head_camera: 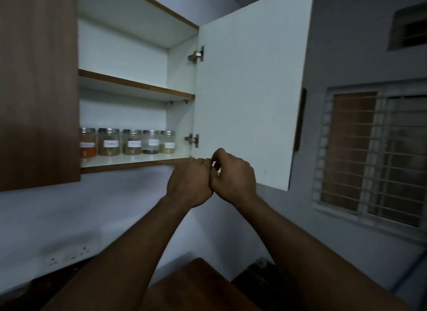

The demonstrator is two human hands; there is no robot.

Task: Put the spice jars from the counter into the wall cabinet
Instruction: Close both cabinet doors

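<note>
Spice jars (131,141): five with steel lids and white labels, upright in a row on the lower shelf (138,162) of the wall cabinet (180,123), set a bit back from the front edge.
Left hand (189,181): fingers curled in with nothing showing in it, just under the shelf edge, knuckles touching the other hand.
Right hand (233,176): curled too, thumb and forefinger almost making a loop, nothing visible in it, at the bottom hinge-side corner of the open door (249,91).
Step, my guess: jars look sorted, so it's door-closing time.
Tip: uncurl the right hand, push flat near the door's free edge, and ease it shut. The jars should clear.
Counter: barely in view, so glance down for stragglers first.
</note>
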